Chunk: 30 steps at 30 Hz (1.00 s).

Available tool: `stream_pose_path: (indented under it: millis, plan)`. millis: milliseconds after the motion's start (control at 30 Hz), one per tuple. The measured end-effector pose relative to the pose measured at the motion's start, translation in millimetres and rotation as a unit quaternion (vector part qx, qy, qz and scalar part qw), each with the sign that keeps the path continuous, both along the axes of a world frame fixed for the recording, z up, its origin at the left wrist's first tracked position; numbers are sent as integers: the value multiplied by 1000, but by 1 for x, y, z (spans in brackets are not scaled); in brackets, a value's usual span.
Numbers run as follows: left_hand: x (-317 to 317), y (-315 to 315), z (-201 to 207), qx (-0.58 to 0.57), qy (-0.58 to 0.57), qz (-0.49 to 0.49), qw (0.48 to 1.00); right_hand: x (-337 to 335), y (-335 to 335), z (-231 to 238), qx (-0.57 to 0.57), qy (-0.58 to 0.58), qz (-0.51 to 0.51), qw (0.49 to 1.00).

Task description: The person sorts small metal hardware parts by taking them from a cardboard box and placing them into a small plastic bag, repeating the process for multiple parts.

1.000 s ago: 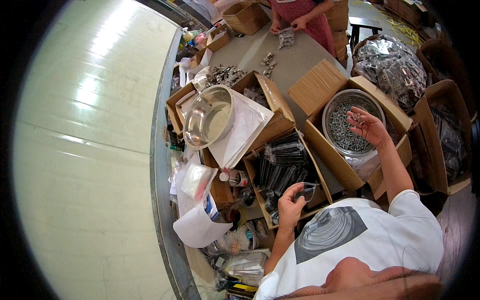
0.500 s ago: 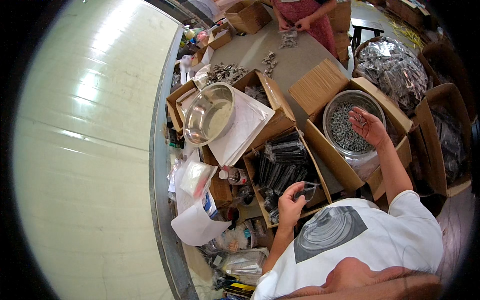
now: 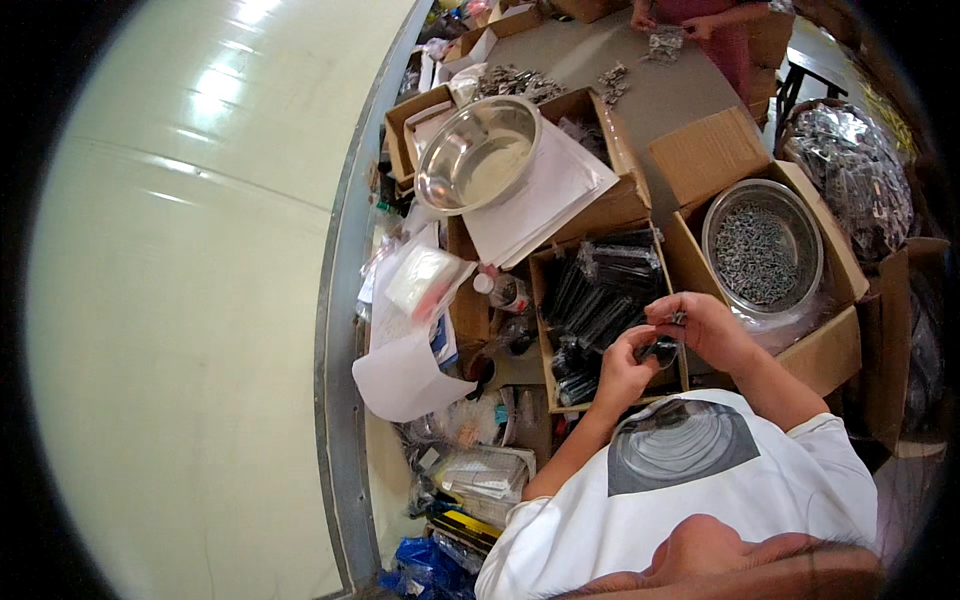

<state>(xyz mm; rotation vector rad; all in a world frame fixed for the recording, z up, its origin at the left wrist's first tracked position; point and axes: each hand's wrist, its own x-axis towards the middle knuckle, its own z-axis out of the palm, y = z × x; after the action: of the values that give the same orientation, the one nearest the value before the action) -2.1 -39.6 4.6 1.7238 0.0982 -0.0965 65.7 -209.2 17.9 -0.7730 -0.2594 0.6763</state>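
Observation:
My left hand (image 3: pixel 626 370) pinches a small clear plastic bag (image 3: pixel 660 352), partly hidden by the fingers. Close against it, my right hand (image 3: pixel 710 330) has curled fingers around a few small screws (image 3: pixel 677 318). Both hands are over the near end of a cardboard box filled with black plastic-wrapped parts (image 3: pixel 605 290). To the right, a steel bowl (image 3: pixel 812 232) sits in another cardboard box and holds a heap of loose grey screws (image 3: pixel 757 257).
A steel basin (image 3: pixel 432 180) rests on white papers (image 3: pixel 560 210) atop a box. Left of the boxes are a bottle (image 3: pixel 505 290) and plastic packets (image 3: pixel 425 282). A large bag of packed parts (image 3: pixel 850 175) stands far right. Across the table, another person's hands (image 3: pixel 695 25) hold a packet.
My right hand has come from over the screw bowl to my left hand, and its fingers have closed round the screws. The whole view has shifted, with things now further right and higher.

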Motion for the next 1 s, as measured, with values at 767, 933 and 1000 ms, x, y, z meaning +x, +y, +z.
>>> stream_pose_path:
  millis: [767, 933, 1000]
  plan:
    - [-5, 23, 51, 156, -174, -104, 967, 8, -38, 29, -362, -491, -18, 792]
    - [-4, 2, 59, 125, -263, -71, 954, -3, -27, 48, -359, -598, -97, 710]
    - [-2, -3, 55, 131, -292, -53, 946, -5, -24, 45, -355, -611, -88, 703]
